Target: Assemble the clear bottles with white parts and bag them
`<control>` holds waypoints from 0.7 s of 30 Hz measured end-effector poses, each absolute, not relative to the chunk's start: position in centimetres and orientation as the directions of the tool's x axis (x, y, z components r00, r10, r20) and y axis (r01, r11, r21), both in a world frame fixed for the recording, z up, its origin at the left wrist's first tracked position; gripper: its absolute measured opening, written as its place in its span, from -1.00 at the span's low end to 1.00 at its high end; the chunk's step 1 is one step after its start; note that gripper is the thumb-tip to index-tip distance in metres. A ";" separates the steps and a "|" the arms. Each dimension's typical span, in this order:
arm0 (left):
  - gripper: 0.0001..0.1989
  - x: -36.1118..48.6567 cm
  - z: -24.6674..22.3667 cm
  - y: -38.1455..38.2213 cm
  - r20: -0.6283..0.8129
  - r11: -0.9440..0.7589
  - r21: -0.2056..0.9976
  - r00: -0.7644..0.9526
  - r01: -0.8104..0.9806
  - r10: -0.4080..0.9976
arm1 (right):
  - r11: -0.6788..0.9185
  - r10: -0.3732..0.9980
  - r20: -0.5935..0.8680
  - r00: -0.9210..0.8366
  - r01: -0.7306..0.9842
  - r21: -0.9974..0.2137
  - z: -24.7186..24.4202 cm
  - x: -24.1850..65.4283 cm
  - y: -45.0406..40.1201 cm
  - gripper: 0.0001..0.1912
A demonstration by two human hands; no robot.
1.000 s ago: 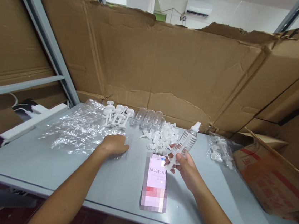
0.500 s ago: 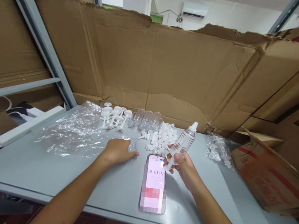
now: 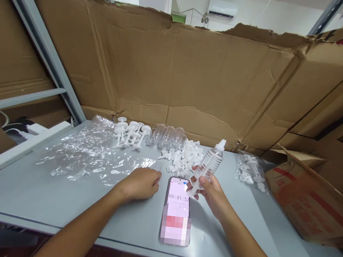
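Note:
My right hand (image 3: 209, 190) is wrapped round the lower part of a clear ribbed syringe-like bottle (image 3: 211, 161), its white pointed tip up and tilted to the right. My left hand (image 3: 143, 183) is closed near the edge of the clear plastic bags; what its fingers hold, if anything, is hidden. Between the hands a phone (image 3: 177, 211) lies flat, showing a running timer. Behind it is a heap of small white caps (image 3: 185, 157). Clear tubes (image 3: 168, 136) and white plungers (image 3: 131, 134) stand farther back.
Crumpled clear bags (image 3: 85, 151) cover the left of the grey table (image 3: 129, 227). A bag of parts (image 3: 250, 172) lies at the right, beside an open cardboard box (image 3: 314, 202). A power strip (image 3: 30, 143) runs along the left edge; cardboard walls the back.
My left hand has moved slightly right and nearer to me, and its outstretched thumb and fingers have closed. My right hand still holds the bottle, nearly unmoved.

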State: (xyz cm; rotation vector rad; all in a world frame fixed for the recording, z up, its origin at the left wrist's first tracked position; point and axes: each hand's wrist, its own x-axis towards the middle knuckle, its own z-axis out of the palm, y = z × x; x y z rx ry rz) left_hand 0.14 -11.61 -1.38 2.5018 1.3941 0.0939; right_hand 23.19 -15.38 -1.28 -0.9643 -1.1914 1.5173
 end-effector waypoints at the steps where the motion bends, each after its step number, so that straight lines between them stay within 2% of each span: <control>1: -0.88 0.1 -0.9 -11.6 -0.037 -0.516 0.336 0.558 0.788 0.829 | -0.078 0.969 -0.025 -0.247 -0.208 -0.975 -1.3 23.2 -15.4 -0.52; 3: -0.89 0.0 0.1 -11.8 0.044 -0.566 0.520 0.642 0.639 0.765 | -0.075 0.963 -0.009 -0.270 -0.232 -0.970 -1.3 23.3 -15.4 -0.53; 5: -0.89 -0.2 1.1 -12.1 0.122 -0.557 0.736 0.734 0.385 0.668 | -0.072 0.951 0.015 -0.309 -0.268 -0.961 -1.4 23.3 -15.4 -0.53; 6: -0.87 -0.3 1.4 -12.2 0.165 -0.510 0.824 0.758 0.245 0.631 | -0.066 0.945 0.033 -0.327 -0.287 -0.956 -1.4 23.4 -15.4 -0.54; 8: -0.83 -0.5 1.7 -12.4 0.246 -0.374 0.928 0.752 0.001 0.612 | -0.048 0.933 0.072 -0.351 -0.320 -0.946 -1.3 23.4 -15.5 -0.56; 11: -0.83 -0.6 1.2 -12.3 0.306 -0.203 0.952 0.666 -0.230 0.680 | -0.020 0.919 0.120 -0.375 -0.348 -0.937 -1.3 23.6 -15.6 -0.56; 14: -0.84 -0.5 0.6 -11.9 0.313 -0.138 0.936 0.585 -0.324 0.748 | -0.030 0.909 0.132 -0.396 -0.377 -0.926 -1.2 23.7 -15.7 -0.50; 18: -0.81 0.1 0.2 -11.7 0.333 -0.189 0.928 0.488 -0.320 0.807 | -0.025 0.906 0.146 -0.398 -0.394 -0.919 -1.1 23.7 -15.6 -0.54; 21: -0.85 0.8 0.0 -12.2 0.402 -0.368 0.915 0.328 -0.163 0.855 | -0.013 0.913 0.148 -0.381 -0.389 -0.921 -1.2 23.7 -15.4 -0.54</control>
